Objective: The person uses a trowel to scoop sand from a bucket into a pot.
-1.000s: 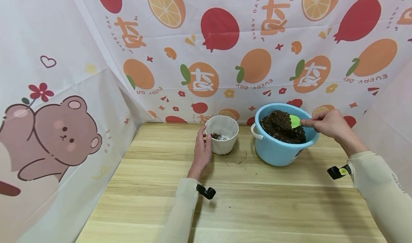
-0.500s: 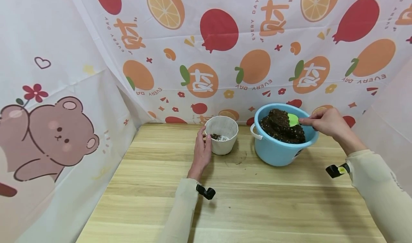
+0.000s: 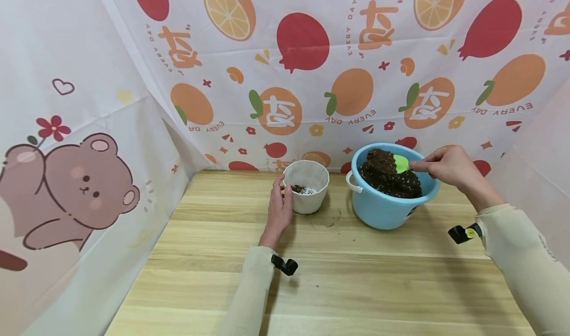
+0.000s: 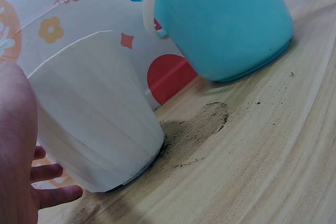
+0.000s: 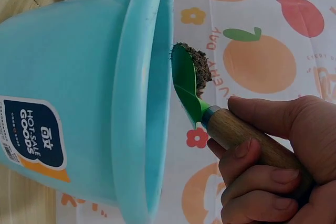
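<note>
A white flower pot (image 3: pixel 307 197) with a perforated bottom and a little dark soil inside stands on the table. My left hand (image 3: pixel 280 210) holds its left side, fingers round the outer wall; in the left wrist view several fingertips (image 4: pixel 55 195) show beside the pot's base. To its right stands a light-blue bucket (image 3: pixel 378 212) part filled with dark soil (image 3: pixel 396 185). My right hand (image 3: pixel 450 167) grips the wooden handle (image 5: pixel 252 142) of a green garden trowel (image 3: pixel 401 164). Its blade bears a heap of soil (image 5: pixel 197 66) above the bucket's rim level.
A wooden table (image 3: pixel 338 286) carries everything, with a few soil crumbs between pot and bucket. A printed cloth (image 3: pixel 249 54) hangs close behind them, another cloth at the left. The bucket's white handle (image 3: pixel 354 182) hangs toward the pot.
My right hand has moved slightly left with the soil-laden trowel over the bucket, and the trowel is a little higher. The left hand and the pot stay in place.
</note>
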`<state>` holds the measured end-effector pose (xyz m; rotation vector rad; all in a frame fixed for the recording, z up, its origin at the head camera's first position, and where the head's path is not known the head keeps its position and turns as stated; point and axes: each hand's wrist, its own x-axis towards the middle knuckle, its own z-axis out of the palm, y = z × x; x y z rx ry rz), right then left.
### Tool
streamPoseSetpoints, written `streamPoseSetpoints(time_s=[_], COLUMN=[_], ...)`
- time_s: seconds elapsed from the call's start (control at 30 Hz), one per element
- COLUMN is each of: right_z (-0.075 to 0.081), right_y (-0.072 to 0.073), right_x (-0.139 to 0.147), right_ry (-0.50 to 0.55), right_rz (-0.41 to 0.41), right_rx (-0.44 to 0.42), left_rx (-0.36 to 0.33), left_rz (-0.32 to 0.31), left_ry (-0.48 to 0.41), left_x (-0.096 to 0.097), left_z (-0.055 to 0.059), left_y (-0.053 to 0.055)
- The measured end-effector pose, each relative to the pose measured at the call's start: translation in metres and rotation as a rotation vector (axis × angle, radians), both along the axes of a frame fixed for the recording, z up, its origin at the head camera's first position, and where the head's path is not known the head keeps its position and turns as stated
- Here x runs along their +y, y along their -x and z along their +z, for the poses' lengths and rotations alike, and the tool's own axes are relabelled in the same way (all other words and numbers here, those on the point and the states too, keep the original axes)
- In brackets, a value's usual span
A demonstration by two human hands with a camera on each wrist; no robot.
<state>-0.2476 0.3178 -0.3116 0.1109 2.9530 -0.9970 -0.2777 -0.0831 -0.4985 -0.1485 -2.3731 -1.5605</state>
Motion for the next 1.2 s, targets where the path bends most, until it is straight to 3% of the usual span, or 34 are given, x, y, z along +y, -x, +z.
streamPoseSetpoints(time_s=[0.2,0.67,1.2], right_z=[0.005,0.015,0.016], right_y=[0.002,0.009,0.022], right_x=[-0.005,-0.025,-0.072], right_ry=[-0.001,-0.011,0.048], right_rz=[-0.001,0.013,0.082], right_rx=[-0.035,-0.025,-0.016], left_rx=[0.004,0.018,0.001], left_rz=[-0.001,0.002,-0.026], left_ry=[-0.002,-0.007,-0.016], left_x=[0.0,0.0,-0.002], left_z=[0.0,0.0,0.0], left_y=[0.0,0.0,-0.001])
